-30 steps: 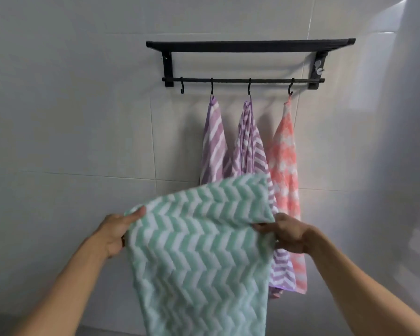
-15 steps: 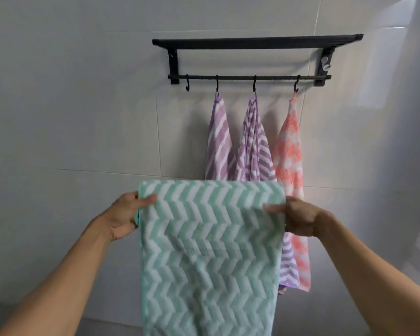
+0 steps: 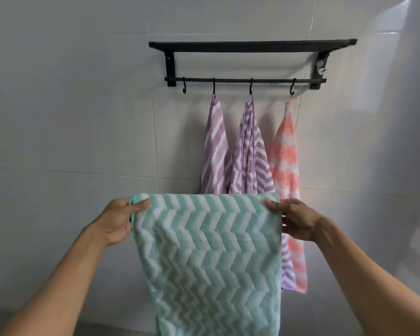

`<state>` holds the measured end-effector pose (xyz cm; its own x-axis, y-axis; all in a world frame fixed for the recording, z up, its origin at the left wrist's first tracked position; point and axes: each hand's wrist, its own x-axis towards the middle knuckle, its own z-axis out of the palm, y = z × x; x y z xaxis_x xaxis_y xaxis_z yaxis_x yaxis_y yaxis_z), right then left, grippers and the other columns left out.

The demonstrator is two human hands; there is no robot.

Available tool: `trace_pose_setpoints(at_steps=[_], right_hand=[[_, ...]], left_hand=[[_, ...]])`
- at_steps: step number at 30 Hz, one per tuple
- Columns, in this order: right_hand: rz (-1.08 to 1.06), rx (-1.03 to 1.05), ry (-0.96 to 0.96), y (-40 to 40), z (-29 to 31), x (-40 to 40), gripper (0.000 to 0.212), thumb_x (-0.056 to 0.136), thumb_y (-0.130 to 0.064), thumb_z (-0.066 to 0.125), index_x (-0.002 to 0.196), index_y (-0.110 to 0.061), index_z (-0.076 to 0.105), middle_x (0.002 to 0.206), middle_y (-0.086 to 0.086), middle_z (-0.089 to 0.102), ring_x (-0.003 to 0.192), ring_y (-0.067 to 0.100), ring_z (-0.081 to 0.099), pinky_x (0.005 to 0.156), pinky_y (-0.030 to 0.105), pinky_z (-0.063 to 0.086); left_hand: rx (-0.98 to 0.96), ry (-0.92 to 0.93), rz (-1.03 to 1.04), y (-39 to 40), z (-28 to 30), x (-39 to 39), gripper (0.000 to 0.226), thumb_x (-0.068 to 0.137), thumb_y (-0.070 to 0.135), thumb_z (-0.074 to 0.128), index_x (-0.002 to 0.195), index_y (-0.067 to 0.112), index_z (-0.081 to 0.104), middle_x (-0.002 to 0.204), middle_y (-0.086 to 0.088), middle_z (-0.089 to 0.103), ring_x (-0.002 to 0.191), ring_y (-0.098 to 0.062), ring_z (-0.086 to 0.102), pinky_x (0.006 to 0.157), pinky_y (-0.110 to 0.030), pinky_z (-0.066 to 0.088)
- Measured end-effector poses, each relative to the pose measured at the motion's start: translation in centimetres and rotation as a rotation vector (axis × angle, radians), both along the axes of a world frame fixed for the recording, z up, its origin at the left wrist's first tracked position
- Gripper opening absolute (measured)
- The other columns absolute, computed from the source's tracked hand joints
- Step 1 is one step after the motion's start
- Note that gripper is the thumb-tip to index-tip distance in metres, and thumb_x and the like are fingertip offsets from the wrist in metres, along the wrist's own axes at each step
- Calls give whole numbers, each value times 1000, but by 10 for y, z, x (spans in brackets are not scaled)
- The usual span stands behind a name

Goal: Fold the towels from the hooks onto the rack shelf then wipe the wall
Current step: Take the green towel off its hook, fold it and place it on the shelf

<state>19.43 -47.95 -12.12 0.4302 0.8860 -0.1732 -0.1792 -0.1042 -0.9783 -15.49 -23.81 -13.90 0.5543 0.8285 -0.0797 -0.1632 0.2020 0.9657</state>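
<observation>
Green towel now flatter, taut; bottom cut off.

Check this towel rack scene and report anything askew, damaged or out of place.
Nothing stands out. The black rack sits level on the wall, three towels hang from its hooks, and the leftmost hook is bare. The green towel hangs straight, its top corners held by the left hand and right hand.

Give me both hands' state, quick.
Left hand: closed on the green towel's top left corner.
Right hand: closed on its top right corner.
</observation>
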Motion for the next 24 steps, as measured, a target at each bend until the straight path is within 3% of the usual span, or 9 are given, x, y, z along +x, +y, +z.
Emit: trace_pose_setpoints(at_steps=[4, 7, 8, 11, 13, 15, 19, 24], right_hand=[[-117, 63, 17, 3, 2, 0, 38, 86, -19, 74, 112, 8, 70, 109, 18, 75, 82, 24, 75, 62, 29, 61], [-225, 97, 77, 9, 8, 1, 39, 81, -22, 79, 108, 5, 72, 108, 16, 75, 87, 26, 71, 64, 32, 63], [-247, 100, 90, 11, 13, 0, 36, 81, -22, 79, 106, 4, 72, 105, 15, 75, 83, 25, 71, 62, 32, 63], [-224, 138, 135, 13, 31, -1, 32, 84, -26, 76, 104, 0, 71, 92, 10, 75, 76, 22, 72, 60, 31, 61], [-155, 75, 13, 11, 40, -2, 37, 81, -25, 78, 106, 1, 70, 101, 11, 76, 90, 25, 74, 70, 34, 62], [-151, -5, -143, 9, 44, -3, 30, 80, -16, 80, 98, 4, 69, 104, 15, 75, 94, 29, 74, 70, 35, 63], [-279, 22, -185, 15, 52, -5, 26, 82, -15, 81, 94, 4, 68, 99, 15, 73, 82, 26, 73, 59, 30, 62], [-347, -7, -280, 20, 65, -3, 33, 82, -21, 81, 99, 4, 68, 96, 13, 74, 81, 25, 74, 60, 33, 62]], left_hand=[[-39, 90, 198, -1, 6, 3, 25, 84, 0, 74, 103, -12, 65, 109, -26, 70, 67, -22, 74, 59, -31, 62], [-62, -13, 315, -1, 20, 12, 69, 82, 0, 77, 141, -8, 41, 122, -19, 62, 82, -22, 68, 77, -34, 56], [-48, -66, 345, -1, 26, 14, 75, 83, -1, 76, 146, -3, 35, 127, -21, 59, 86, -22, 66, 81, -35, 54], [17, -227, 338, 0, 44, 19, 67, 87, 0, 72, 144, 9, 39, 125, -19, 62, 88, -19, 67, 73, -33, 57], [85, -161, 292, -1, 47, 22, 60, 87, 1, 72, 138, 17, 46, 117, -14, 66, 85, -20, 69, 64, -32, 60], [113, -43, 334, 1, 42, 24, 54, 84, -1, 74, 129, 19, 53, 115, -15, 67, 80, -20, 69, 56, -30, 59], [97, -40, 431, 5, 46, 26, 44, 84, -1, 76, 118, 17, 55, 113, -18, 66, 77, -20, 67, 65, -35, 58], [121, -22, 419, 6, 56, 31, 29, 84, 0, 76, 102, 16, 60, 98, -13, 69, 78, -19, 68, 66, -34, 57]])
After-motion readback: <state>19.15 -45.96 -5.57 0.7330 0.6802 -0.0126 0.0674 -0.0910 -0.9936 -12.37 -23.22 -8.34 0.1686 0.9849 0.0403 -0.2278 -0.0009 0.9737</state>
